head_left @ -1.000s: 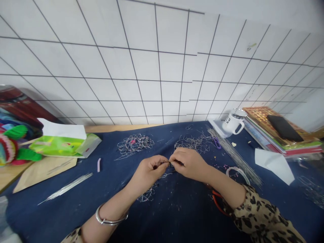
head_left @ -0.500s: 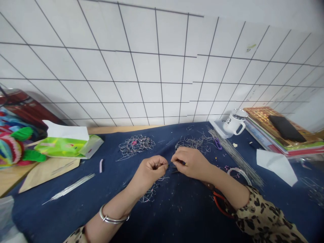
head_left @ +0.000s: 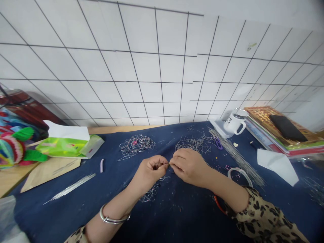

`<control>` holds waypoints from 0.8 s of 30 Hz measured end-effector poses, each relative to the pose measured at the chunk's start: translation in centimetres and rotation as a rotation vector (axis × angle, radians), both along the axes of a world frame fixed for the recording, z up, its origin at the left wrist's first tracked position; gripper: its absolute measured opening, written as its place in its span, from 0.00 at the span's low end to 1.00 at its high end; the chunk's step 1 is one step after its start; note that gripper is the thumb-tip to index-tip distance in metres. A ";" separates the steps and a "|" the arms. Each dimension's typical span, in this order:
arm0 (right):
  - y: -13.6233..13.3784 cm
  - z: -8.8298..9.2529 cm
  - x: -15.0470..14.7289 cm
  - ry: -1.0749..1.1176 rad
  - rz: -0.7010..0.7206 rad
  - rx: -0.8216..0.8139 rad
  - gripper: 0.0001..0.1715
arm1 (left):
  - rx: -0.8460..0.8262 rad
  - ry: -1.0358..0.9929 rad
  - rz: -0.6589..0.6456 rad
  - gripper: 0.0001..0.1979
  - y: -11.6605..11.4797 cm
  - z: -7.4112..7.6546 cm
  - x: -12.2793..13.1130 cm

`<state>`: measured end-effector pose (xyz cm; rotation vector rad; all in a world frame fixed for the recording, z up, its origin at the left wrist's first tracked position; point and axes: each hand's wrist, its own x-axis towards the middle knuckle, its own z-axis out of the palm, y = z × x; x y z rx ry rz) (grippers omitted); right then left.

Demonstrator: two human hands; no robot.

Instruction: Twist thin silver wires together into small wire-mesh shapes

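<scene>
Now, at the blue cloth [head_left: 76, 209]: I am working over its middle with both hands drawn close, fingertips almost meeting.
Left hand [head_left: 151, 169]: I am curling the fingers in tight and pinching one end of a wire piece [head_left: 169, 164] between thumb and forefinger. A silver bangle [head_left: 112, 218] is sitting on the wrist.
Right hand [head_left: 188, 165]: I am closing it the same way, nipping the other end of the wire piece. A leopard-print sleeve [head_left: 260, 216] is covering the forearm.
Wire piece: it is bridging the small gap between my two hands, just above the cloth, and it is too fine for me to tell its shape.
Below the left hand: a looped wire scrap [head_left: 151, 193] is lying on the cloth.
Beyond the hands: a left wire tangle [head_left: 136, 144] and a right wire tangle [head_left: 196, 143] are resting well apart from each other.
Right side: a bundle of straight wires [head_left: 238, 158] is running past a clear ring [head_left: 239, 173], with a white mug [head_left: 234, 122] standing near the wall.
Left side: a green tissue pack [head_left: 67, 145] is lying at the cloth's far edge.
</scene>
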<state>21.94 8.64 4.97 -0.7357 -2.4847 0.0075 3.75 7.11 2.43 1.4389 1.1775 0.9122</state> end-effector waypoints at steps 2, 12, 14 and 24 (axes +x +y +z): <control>0.0 -0.1 0.0 -0.007 -0.004 0.002 0.10 | 0.005 0.012 -0.002 0.04 0.0 0.1 0.0; -0.4 -1.4 -0.5 0.008 -0.051 0.006 0.05 | 0.055 0.131 -0.002 0.03 -0.3 0.1 0.3; -0.3 -1.7 -0.7 0.062 -0.080 0.003 0.04 | 0.074 0.155 -0.001 0.03 -0.4 0.3 0.3; 0.7 0.7 0.7 0.204 -0.073 -0.227 0.04 | 0.109 0.160 0.004 0.03 -0.7 0.7 0.2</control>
